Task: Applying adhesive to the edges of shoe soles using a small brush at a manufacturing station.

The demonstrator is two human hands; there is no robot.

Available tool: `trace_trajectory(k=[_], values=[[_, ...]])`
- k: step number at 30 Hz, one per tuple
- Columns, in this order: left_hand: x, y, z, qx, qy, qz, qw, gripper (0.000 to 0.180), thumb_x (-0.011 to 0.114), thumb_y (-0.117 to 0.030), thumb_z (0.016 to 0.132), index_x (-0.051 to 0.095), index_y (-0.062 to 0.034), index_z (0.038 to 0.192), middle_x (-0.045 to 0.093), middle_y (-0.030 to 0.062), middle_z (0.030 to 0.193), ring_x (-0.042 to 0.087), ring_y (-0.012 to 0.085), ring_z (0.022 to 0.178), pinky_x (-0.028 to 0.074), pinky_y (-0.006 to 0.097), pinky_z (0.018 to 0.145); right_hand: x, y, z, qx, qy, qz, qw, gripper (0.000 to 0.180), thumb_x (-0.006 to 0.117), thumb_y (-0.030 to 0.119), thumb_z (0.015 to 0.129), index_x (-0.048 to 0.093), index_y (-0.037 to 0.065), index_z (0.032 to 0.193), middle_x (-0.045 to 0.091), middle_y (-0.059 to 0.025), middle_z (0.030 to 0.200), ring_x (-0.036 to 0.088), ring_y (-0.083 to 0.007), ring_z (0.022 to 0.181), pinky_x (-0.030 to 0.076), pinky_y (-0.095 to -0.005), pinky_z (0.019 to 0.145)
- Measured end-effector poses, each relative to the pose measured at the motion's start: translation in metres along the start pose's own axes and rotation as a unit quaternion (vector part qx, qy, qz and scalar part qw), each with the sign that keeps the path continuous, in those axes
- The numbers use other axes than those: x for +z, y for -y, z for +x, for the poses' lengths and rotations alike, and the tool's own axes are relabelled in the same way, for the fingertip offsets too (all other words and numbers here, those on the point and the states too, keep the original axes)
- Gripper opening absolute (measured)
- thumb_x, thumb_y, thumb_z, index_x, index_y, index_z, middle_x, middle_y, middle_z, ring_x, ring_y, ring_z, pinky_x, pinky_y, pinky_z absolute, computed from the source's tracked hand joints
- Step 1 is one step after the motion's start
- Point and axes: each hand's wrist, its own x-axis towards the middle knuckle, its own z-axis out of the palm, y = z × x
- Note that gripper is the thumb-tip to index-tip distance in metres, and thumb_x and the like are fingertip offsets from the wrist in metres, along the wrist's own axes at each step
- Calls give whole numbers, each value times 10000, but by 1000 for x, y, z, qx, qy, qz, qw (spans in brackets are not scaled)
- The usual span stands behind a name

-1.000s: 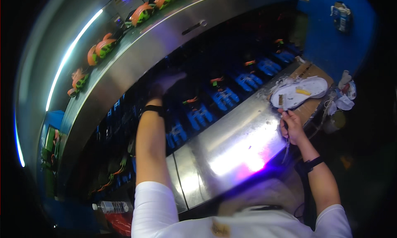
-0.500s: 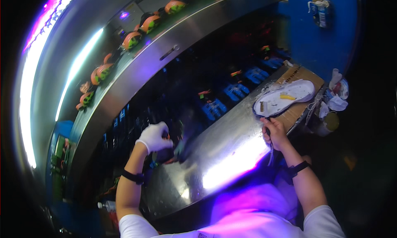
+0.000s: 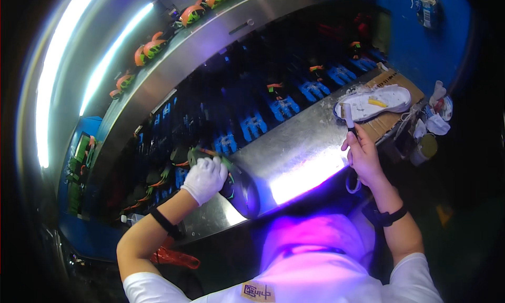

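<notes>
My white-gloved left hand [image 3: 205, 178] gripped a dark shoe [image 3: 239, 190] on the steel bench [image 3: 294, 150]. My bare right hand [image 3: 362, 154] held a small brush [image 3: 349, 116] beside a white sole [image 3: 374, 103].

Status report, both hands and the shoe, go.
Left hand, white glove, shut on dark shoe at the steel bench edge. Right hand shut on brush, near white sole on cardboard. Nothing between them.

- The gloved left hand [image 3: 205, 178], earlier stretched up into the dark conveyor, now sits at the steel ledge's [image 3: 294, 150] near edge, gripping a dark shoe [image 3: 239, 190].
- The right hand [image 3: 362, 157] now holds its brush [image 3: 348, 116] just short of the white sole [image 3: 376, 103].
</notes>
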Motion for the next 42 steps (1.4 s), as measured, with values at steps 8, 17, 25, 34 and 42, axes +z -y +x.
trace_trajectory(k=[8,17,25,34,42], values=[[-65,-34,10,-107,-537,-96,831,244,664,-73,807,555,-74,1025,653,125,1059,631,286,947,494,408,792,14,88,-79,26,203,56,977,468,462,113,997,346,38,1445,560,0,807,414,-17,569,353,-170,515],[-80,-55,-3,-28,-514,-67,855,356,613,-210,883,364,-126,1125,489,77,950,551,268,922,482,452,770,18,128,-113,-1,243,-45,969,511,469,53,982,299,-41,1454,504,-80,1352,497,-32,775,445,-205,748],[-85,-53,5,-31,-556,-15,830,384,576,-294,905,342,-155,1175,444,58,935,525,266,935,462,449,748,25,112,-120,-253,155,-293,909,522,580,8,887,417,-58,1378,631,-165,902,612,-188,627,518,-290,650],[-90,-43,4,-15,-537,52,842,413,540,-357,919,348,-180,1238,453,47,972,521,267,976,467,451,765,9,119,-126,-287,171,-498,801,548,608,-24,818,452,-79,1341,538,-122,757,524,-201,538,474,-331,475],[-89,-45,6,-11,-542,26,840,418,553,-345,910,348,-178,1233,458,48,987,523,267,981,469,452,779,6,111,-116,-344,153,-417,828,601,635,-26,777,451,-71,1347,561,-98,791,512,-174,551,462,-304,467]])
